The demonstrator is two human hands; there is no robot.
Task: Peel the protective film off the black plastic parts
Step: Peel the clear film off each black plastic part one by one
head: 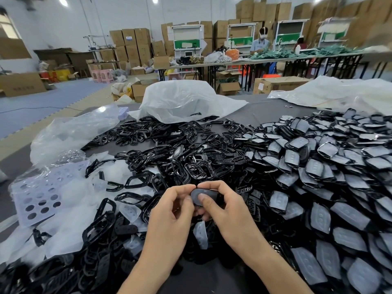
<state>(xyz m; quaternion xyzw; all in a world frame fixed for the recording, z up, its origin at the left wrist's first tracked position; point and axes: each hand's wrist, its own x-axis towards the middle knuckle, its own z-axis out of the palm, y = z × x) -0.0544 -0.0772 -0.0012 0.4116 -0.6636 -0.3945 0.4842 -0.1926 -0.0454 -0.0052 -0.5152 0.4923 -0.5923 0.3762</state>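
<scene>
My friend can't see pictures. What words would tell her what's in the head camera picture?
A left hand and a right hand pinch a small black plastic part above a crowded table. Film-covered parts are heaped on the right, bare black frames lie ahead, and loose clear films lie on the left.

We see bright, even light from ceiling lamps (63, 1), glare on the plastic bags (180, 98), and blurred, fisheye-bent edges.

Stacked cardboard boxes (135, 42), blue floor (31, 102)
</scene>
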